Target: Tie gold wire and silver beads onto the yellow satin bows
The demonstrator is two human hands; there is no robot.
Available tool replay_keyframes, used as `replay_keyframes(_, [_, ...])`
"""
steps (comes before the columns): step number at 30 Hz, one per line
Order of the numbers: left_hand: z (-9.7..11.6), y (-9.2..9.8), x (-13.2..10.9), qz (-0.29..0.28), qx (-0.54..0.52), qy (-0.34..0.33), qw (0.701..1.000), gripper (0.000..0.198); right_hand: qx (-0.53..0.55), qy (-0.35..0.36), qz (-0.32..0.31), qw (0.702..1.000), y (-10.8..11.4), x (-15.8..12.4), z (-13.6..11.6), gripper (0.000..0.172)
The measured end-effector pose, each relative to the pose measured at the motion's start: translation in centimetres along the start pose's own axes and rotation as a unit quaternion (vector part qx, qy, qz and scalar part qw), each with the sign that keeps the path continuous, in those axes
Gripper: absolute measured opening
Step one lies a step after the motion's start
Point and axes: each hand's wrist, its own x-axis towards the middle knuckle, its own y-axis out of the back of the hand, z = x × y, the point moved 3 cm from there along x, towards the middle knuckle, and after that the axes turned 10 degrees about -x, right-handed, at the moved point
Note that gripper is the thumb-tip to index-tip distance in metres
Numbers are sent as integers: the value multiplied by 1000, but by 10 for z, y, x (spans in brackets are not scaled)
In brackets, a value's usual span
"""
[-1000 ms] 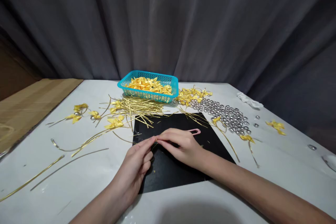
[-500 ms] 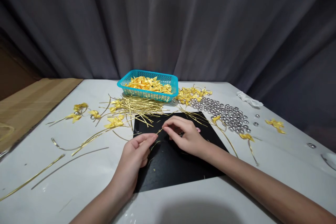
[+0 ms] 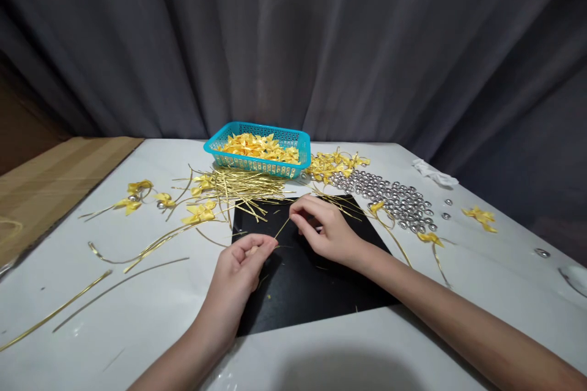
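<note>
Over the black mat [image 3: 316,290], my left hand [image 3: 243,263] pinches one end of a thin gold twist tie [image 3: 282,228] between thumb and fingertips. My right hand [image 3: 323,226] pinches the same twist tie a little higher up and to the right, so a short straight length spans the gap. Whatever lies inside the curled fingers of either hand is hidden. Just beyond the mat is a pile of gold twist ties [image 3: 250,184]. A few loose gold scraps lie on the mat around my hands.
A blue basket [image 3: 211,148] of yellow ribbon flowers [image 3: 259,145] stands at the back. Right of it lie more flowers [image 3: 334,165] and many silver beads [image 3: 398,201]. Flowers on stems [image 3: 200,212] and loose gold strips [image 3: 59,308] are scattered left. A crumpled white cloth [image 3: 435,172] lies far right.
My right hand has shifted slightly right and up, away from my left. The small loop seen between the fingertips no longer shows; a longer straight stretch of twist tie does.
</note>
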Motion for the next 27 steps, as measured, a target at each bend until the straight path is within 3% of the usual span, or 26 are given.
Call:
replay_keyframes(4, [1, -1, 0, -1, -3, 12, 1000, 41, 36, -43, -83, 995, -2, -1, 0, 6])
replay_keyframes(8, [3, -3, -1, -13, 12, 12, 1000, 41, 72, -14, -148, 986, -6, -3, -4, 35])
replay_keyframes(14, [5, -5, -2, -21, 60, -19, 998, 37, 74, 72, -125, 987, 0, 0, -6, 14])
replay_keyframes(20, [8, 1, 2, -19, 126, -55, 990, 30, 39, 64, -134, 988, 17, 6, 4, 14])
replay_keyframes(22, [9, 2, 2, -33, 185, -106, 977, 25, 12, 59, -128, 990, 21, 7, 4, 14])
replay_keyframes(24, [13, 4, 1, -21, 248, -200, 948, 18, -21, 69, -133, 988, 24, 6, 0, 14])
replay_keyframes(26, [16, 5, -2, -8, 268, -277, 922, 26, -55, 87, -146, 984, 24, 5, -7, 15])
replay_keyframes(27, [15, 4, -3, -18, 254, -283, 925, 32, -69, 96, -154, 981, 24, 4, -11, 15])
